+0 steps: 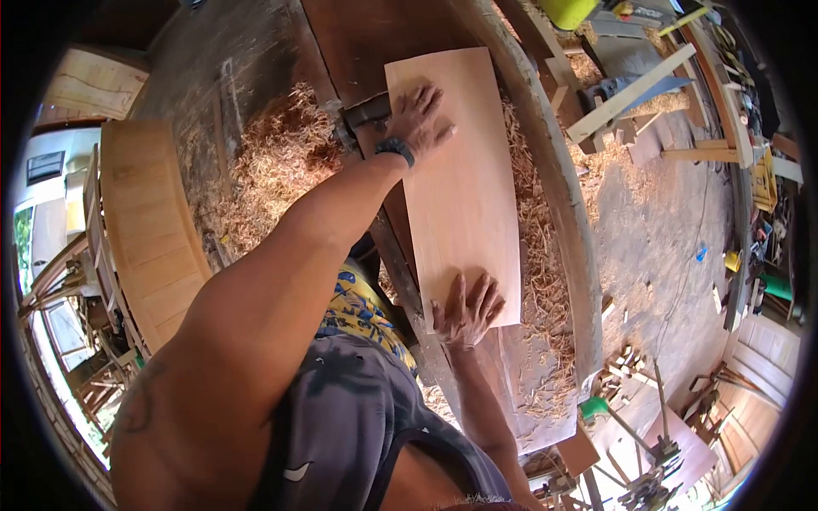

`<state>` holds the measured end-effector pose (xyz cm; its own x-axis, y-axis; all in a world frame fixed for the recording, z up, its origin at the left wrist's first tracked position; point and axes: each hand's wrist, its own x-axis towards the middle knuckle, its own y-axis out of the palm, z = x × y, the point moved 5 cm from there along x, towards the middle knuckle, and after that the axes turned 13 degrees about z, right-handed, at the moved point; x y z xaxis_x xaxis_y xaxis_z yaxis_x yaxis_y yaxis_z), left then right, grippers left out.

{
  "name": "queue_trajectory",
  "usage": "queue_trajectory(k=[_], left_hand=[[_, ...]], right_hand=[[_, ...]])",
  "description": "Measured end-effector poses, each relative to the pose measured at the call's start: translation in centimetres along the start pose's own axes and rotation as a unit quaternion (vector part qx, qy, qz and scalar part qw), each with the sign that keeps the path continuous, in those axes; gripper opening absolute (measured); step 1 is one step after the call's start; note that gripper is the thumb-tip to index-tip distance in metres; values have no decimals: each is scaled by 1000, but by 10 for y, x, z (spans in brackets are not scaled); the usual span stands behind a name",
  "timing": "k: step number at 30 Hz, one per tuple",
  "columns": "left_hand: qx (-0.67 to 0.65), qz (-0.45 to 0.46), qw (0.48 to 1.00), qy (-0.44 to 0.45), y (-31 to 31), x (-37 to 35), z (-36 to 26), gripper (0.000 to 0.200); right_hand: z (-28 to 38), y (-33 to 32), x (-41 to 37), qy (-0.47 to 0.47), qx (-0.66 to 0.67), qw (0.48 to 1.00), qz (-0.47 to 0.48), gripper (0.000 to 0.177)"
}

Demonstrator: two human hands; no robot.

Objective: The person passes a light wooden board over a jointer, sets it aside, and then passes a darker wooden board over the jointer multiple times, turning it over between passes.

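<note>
Mid-frame, the wooden board point(464, 209) leaves passage between left hand point(417, 123) and right hand point(464, 317); wood shavings point(539, 264) crowd its right edge.

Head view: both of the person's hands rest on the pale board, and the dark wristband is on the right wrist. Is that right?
Not quite: the head view shows the dark wristband on the wrist of the left hand, not the right hand. Both hands do rest on the pale board.
</note>
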<state>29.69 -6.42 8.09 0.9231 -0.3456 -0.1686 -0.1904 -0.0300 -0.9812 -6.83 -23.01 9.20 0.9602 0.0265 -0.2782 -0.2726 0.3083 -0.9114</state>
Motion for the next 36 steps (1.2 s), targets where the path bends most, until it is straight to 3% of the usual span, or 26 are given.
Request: queue_trajectory(k=[4, 7, 10, 36], left_hand=[[-3, -20, 1000, 1, -5, 0, 1, 80], [-12, 15, 1000, -7, -7, 0, 3, 79], [-36, -17, 999, 0, -3, -1, 6, 77], [-88, -55, 995, -3, -8, 17, 26, 70]], right_hand=[[3, 0, 4, 16, -21, 1000, 15, 77], [5, 0, 8, 15, -17, 1000, 12, 74], [8, -1, 10, 12, -20, 1000, 9, 72], [18, 3, 37, -3, -76, 997, 5, 76]])
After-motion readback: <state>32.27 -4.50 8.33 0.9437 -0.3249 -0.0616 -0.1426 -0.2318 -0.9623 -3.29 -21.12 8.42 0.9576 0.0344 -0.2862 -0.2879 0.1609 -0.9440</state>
